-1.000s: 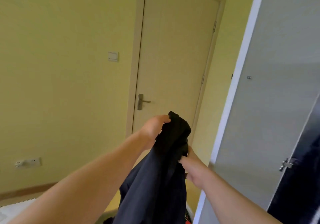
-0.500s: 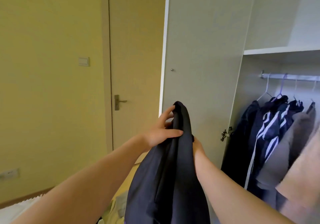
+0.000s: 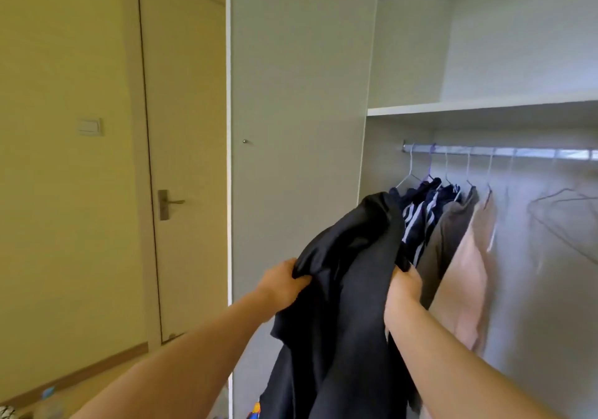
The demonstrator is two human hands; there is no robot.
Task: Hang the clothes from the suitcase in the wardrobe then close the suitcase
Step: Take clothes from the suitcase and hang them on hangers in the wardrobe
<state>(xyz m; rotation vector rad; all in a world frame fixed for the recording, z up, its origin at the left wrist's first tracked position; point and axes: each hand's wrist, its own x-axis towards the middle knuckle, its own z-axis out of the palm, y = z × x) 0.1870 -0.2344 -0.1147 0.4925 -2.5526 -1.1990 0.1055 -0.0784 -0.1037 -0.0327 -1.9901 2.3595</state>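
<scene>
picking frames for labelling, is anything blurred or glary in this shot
Head view: the empty wire hangers at right are smeared by blur, and the rail above them looks hazy; the dark garment, left hand and right hand look sharper; light is soft, no glare.

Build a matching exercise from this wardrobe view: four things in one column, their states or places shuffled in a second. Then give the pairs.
Column one:
1. dark garment
2. pink garment
3. wardrobe door
4. room door

Column two:
A. hangs from the rail
B. closed
C. gripped by the left hand and the right hand
D. swung open

Pairs: 1-C, 2-A, 3-D, 4-B.
</scene>
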